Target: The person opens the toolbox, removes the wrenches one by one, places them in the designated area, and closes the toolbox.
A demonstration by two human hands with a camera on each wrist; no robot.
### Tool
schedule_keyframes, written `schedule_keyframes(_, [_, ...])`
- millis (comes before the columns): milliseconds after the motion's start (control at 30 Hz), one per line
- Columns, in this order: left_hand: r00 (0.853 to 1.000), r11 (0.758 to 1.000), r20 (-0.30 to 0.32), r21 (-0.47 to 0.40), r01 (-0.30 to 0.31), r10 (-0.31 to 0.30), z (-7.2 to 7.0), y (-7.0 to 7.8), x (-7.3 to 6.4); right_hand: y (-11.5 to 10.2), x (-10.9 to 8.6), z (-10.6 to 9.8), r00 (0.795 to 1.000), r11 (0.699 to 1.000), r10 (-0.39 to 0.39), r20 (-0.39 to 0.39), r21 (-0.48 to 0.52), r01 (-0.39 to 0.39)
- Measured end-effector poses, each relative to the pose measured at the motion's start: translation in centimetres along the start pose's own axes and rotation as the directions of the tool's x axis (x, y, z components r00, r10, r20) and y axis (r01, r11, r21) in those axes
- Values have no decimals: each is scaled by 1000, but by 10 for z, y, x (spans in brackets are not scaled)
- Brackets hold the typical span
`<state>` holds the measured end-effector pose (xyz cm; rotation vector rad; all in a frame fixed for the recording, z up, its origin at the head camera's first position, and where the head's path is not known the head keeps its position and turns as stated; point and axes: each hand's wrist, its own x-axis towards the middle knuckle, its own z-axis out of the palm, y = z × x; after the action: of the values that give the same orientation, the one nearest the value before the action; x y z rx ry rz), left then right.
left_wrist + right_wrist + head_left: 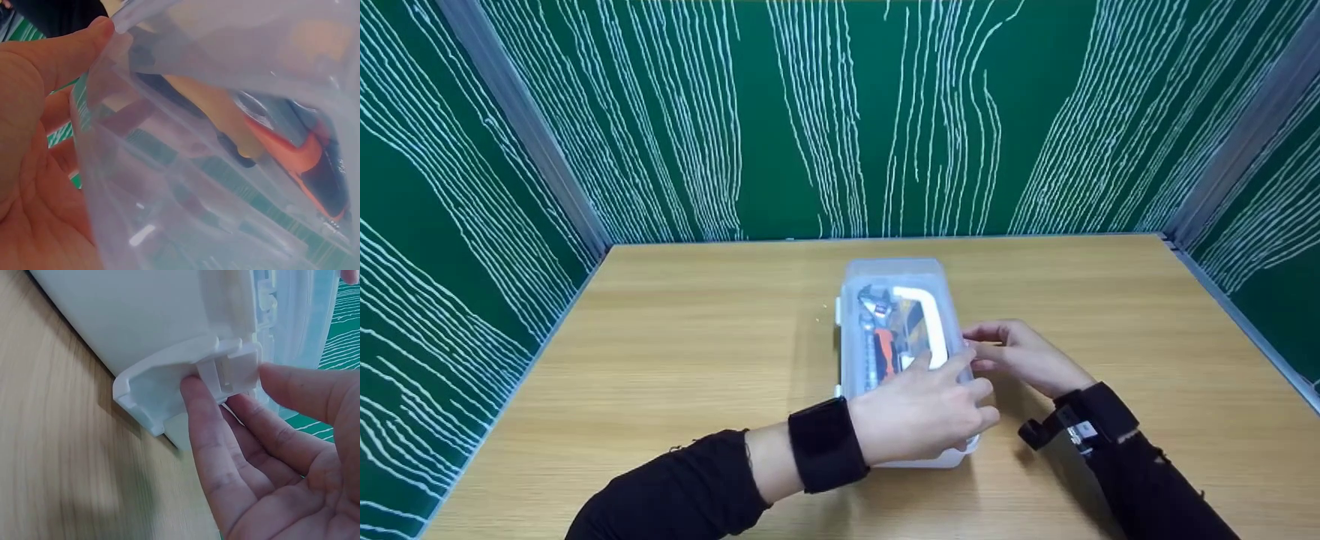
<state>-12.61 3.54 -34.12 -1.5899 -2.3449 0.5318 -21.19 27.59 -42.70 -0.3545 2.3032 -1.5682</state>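
Note:
A clear plastic toolbox point(855, 270) sits on the table, its translucent lid point(214, 242) down. Through the lid show an adjustable wrench point(877, 300), a tool with an orange and black handle point(885, 349), and a yellow and black item, its kind unclear. A white curved bar point(934, 322) runs along the lid's right. Across the near part of the lid lies my left hand point(926, 412), gripping the box edge between thumb and fingers. At the box's right side, my right hand point(270, 455) pinches a white latch point(169, 379), which stands out from the wall.
The wooden table point(697, 322) extends around the box. Green panels point(765, 112) with white wavy lines rise behind it and on both sides, with grey posts point(532, 112) at the corners. A wrist camera point(1039, 433) sticks out from the right wrist strap.

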Motion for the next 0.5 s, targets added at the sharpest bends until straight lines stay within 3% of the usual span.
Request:
schedule_keyframes(300, [1000, 999, 11, -35, 0, 0, -5, -5, -2, -1, 0, 1, 1000, 999, 6, 0, -33, -6])
schedule_keyframes(500, [999, 999, -45, -33, 11, -12, -8, -9, -7, -2, 0, 0, 999, 997, 39, -18, -65, -40])
